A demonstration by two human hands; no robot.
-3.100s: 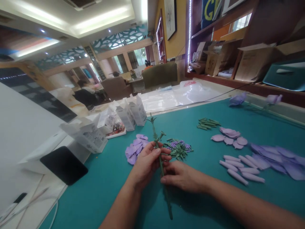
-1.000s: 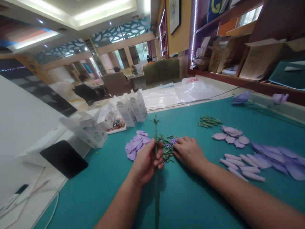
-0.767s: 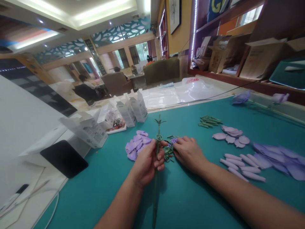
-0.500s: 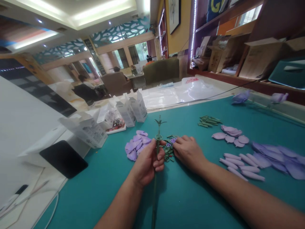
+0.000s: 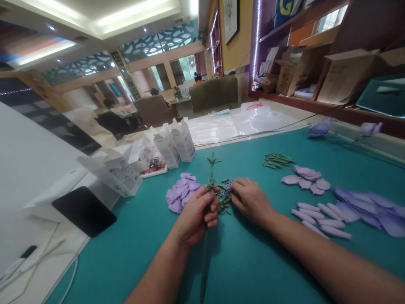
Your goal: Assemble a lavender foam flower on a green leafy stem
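Observation:
A long green artificial flower stem [image 5: 205,257] runs through the closed fingers of my left hand [image 5: 199,211]. Above the thumb it carries a green ring [image 5: 212,183] and, higher up, small pointed leaves [image 5: 213,161]. My right hand [image 5: 251,199] rests at the right edge of a heap of small green and purple plastic parts [image 5: 224,198]. Its fingers are curled together there, and whatever they pinch is hidden. To the left of my left hand lies a pile of purple petals [image 5: 182,192].
To the right are green tubes [image 5: 276,160], pale petals [image 5: 305,179], lilac bud-shaped pieces [image 5: 322,219] and large purple petals [image 5: 373,209]. Two purple flowers [image 5: 319,128] lie at the far right. White boxes [image 5: 167,145] and a black tablet-like object [image 5: 85,211] stand or lie left.
My left hand stays closed round the stem, whose lower end has shifted slightly and now shows its tip. My right hand has barely moved at the heap.

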